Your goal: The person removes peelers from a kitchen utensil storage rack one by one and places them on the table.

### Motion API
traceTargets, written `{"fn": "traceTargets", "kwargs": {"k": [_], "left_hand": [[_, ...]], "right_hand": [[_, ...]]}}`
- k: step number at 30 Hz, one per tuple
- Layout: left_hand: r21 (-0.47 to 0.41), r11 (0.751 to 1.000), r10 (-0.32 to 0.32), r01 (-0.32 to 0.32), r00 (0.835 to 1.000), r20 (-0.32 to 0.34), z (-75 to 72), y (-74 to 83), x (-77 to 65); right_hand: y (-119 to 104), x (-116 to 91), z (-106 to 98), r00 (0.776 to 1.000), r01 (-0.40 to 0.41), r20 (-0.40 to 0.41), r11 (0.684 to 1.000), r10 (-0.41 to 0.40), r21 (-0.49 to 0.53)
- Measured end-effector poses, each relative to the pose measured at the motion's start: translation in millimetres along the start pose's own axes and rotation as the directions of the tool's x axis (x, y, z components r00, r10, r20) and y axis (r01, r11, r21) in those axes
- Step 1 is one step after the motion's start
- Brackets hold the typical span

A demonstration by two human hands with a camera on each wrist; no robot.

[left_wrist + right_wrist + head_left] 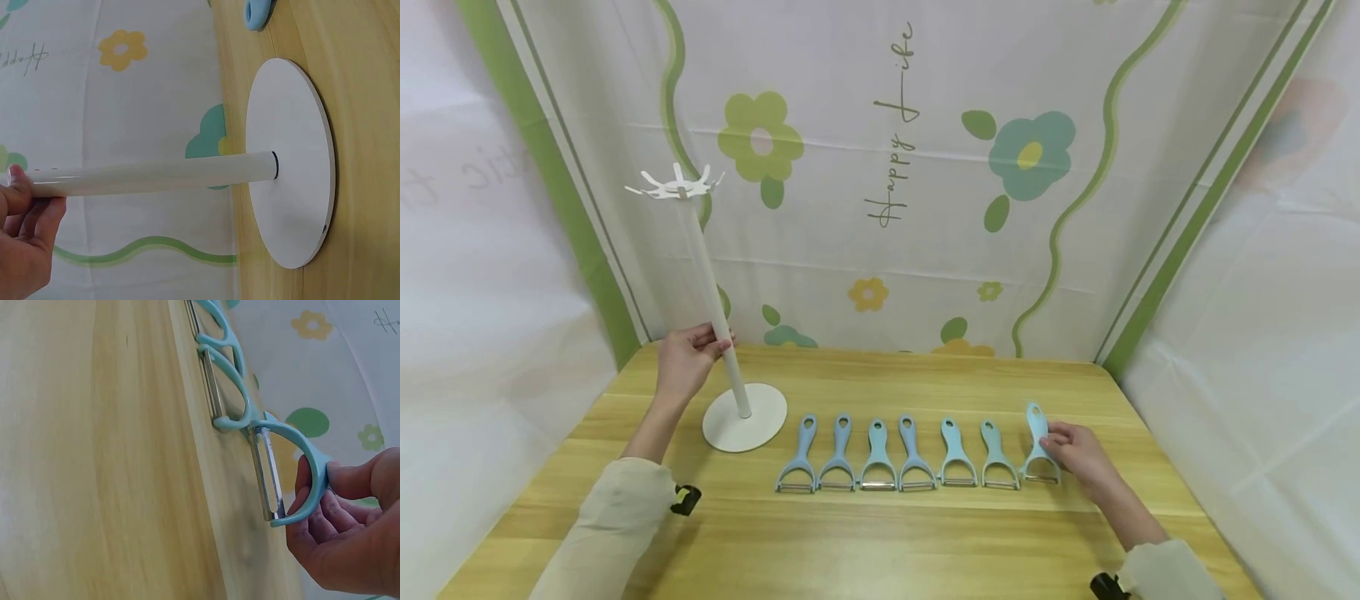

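A white stand (711, 279) with a round base (290, 219) and a ring of hooks (677, 185) on top rises at the left of the table. My left hand (685, 362) grips its pole (162, 177) between thumb and fingers, partway up. At the right end of a row of peelers, my right hand (1078, 454) pinches a light blue peeler (1037, 446) by its side. In the right wrist view that peeler (315, 472) looks lifted off the wood, blade toward the camera. The other peelers (917, 454), blue and green, lie side by side with handles pointing away.
The wooden table (880, 542) runs back to a hanging flowered cloth (850, 242). White cloth walls (1262, 333) close in both sides. The hooks stand well above the table, with nothing hanging on them.
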State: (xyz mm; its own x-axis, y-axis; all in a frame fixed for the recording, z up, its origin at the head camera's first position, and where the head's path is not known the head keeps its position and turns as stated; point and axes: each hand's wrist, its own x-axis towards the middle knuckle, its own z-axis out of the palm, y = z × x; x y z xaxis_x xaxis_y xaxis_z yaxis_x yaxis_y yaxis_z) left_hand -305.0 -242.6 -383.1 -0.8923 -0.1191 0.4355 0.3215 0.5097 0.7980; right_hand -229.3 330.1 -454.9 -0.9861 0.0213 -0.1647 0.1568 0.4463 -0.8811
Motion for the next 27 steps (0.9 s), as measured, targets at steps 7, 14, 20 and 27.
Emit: {"fn": "traceTargets", "kwargs": {"k": [7,14,20,27], "left_hand": [[-0.003,1.0,-0.001,0.001,1.0,0.002,-0.2,-0.4,-0.4],[0.013,1.0,0.004,-0.004,1.0,0.005,-0.6,0.5,0.1],[0.024,1.0,-0.006,0.006,1.0,-0.001,-2.0,0.2,-1.5],[0.031,1.0,0.004,-0.004,1.0,0.0,-0.6,0.1,-0.6]], "right_hand": [[8.3,1.9,-0.9,0.999,-0.047,0.01,0.999,0.047,-0.024],[11.3,7.0,2.9,0.998,-0.06,-0.016,0.996,0.059,-0.065],[14.2,11.5,6.3,0.998,-0.06,-0.032,0.992,0.057,-0.109],[16.4,14.2,8.4,0.997,-0.06,-0.059,0.988,0.052,-0.145]]}}
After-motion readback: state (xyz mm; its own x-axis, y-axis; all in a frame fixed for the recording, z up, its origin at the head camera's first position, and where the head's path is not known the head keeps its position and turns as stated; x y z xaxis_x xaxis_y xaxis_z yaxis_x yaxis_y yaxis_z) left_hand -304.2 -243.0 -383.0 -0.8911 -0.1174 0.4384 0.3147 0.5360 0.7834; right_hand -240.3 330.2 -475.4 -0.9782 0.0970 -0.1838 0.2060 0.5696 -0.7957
